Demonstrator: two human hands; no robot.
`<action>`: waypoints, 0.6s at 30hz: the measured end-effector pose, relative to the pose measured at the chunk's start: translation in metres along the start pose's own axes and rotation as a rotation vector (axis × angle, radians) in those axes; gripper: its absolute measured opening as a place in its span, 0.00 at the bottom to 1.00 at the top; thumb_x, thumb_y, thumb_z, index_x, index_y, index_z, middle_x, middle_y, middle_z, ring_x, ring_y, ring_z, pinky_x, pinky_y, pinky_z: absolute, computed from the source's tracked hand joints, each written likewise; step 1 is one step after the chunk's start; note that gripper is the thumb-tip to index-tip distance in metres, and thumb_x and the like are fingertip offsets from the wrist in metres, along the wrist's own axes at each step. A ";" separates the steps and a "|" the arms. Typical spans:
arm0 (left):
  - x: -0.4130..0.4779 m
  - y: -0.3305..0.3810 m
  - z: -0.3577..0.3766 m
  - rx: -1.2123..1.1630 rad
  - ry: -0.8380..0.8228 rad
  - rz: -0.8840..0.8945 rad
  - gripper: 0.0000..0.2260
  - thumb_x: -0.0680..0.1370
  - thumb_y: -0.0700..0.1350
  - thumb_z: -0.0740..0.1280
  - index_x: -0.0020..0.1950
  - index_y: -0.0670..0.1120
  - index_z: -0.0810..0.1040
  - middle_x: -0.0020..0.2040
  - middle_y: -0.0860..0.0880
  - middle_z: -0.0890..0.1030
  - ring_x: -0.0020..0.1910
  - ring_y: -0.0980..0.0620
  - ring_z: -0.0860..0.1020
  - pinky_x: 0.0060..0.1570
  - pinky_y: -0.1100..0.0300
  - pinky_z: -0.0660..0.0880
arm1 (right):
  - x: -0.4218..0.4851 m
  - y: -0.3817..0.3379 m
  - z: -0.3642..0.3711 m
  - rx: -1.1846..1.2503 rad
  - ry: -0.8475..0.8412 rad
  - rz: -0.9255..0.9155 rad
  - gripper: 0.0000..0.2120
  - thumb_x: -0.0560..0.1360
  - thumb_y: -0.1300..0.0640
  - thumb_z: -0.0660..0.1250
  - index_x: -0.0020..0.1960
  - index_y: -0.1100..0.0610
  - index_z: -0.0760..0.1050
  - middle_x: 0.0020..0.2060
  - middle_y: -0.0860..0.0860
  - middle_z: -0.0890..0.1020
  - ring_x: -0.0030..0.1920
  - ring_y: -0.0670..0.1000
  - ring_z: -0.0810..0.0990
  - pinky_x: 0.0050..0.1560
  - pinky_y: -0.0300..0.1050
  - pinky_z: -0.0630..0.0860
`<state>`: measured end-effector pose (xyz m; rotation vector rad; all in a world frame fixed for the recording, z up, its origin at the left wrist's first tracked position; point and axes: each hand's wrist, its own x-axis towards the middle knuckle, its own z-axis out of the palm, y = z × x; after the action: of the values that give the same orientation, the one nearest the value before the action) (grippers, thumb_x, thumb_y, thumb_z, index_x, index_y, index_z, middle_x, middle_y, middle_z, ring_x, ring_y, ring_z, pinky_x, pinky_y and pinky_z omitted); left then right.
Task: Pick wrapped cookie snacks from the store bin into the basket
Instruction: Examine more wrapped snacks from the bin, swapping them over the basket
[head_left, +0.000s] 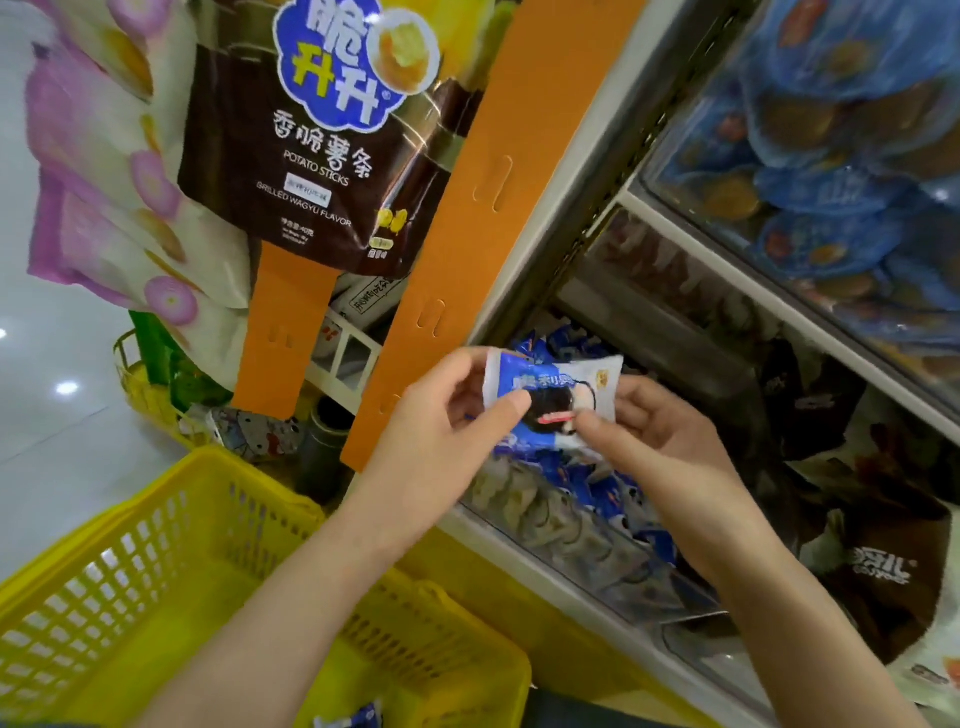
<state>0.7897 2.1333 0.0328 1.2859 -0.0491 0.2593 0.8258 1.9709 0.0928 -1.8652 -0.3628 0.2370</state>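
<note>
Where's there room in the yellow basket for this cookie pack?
The basket floor is bare between its left wall and the left arm. One blue packet lies by the near edge. The bin under the held cookie pack is crammed.

Brown potato-sticks bag (291, 171), orange hanging strips (483, 197), pink-flowered packets (98, 208), blue snacks above (841, 156)

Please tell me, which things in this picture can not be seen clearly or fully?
All in the head view:
- Cookie packet: partly covered by the thumbs of the left hand and the right hand; its print is too small to read.
- Basket: the blue packet inside is cut off by the bottom edge.
- Bin: glare on its clear front hides how many packets it holds.
- Blue bags: blurred, labels unreadable.
</note>
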 end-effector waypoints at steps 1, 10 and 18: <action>0.000 -0.001 -0.001 -0.084 0.021 -0.040 0.14 0.72 0.48 0.68 0.57 0.51 0.75 0.51 0.52 0.82 0.51 0.58 0.81 0.44 0.66 0.77 | 0.000 0.002 0.003 0.017 0.016 0.002 0.18 0.63 0.53 0.71 0.52 0.55 0.78 0.46 0.50 0.85 0.47 0.48 0.84 0.45 0.36 0.79; -0.005 -0.007 -0.002 -0.218 0.156 -0.155 0.15 0.70 0.45 0.70 0.57 0.50 0.76 0.51 0.52 0.84 0.50 0.56 0.82 0.49 0.59 0.79 | 0.027 0.019 0.018 -0.026 0.077 0.012 0.16 0.69 0.45 0.67 0.51 0.54 0.77 0.45 0.49 0.84 0.46 0.46 0.83 0.44 0.33 0.78; -0.003 -0.007 -0.009 -0.102 0.190 -0.100 0.13 0.73 0.45 0.69 0.57 0.51 0.76 0.52 0.54 0.83 0.51 0.58 0.81 0.53 0.56 0.78 | 0.161 0.060 -0.030 -0.609 0.335 0.138 0.15 0.79 0.50 0.60 0.61 0.58 0.73 0.56 0.52 0.77 0.53 0.50 0.75 0.50 0.38 0.68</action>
<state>0.7872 2.1392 0.0231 1.1535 0.1616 0.2885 0.9933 1.9855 0.0480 -2.4850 -0.0717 -0.1129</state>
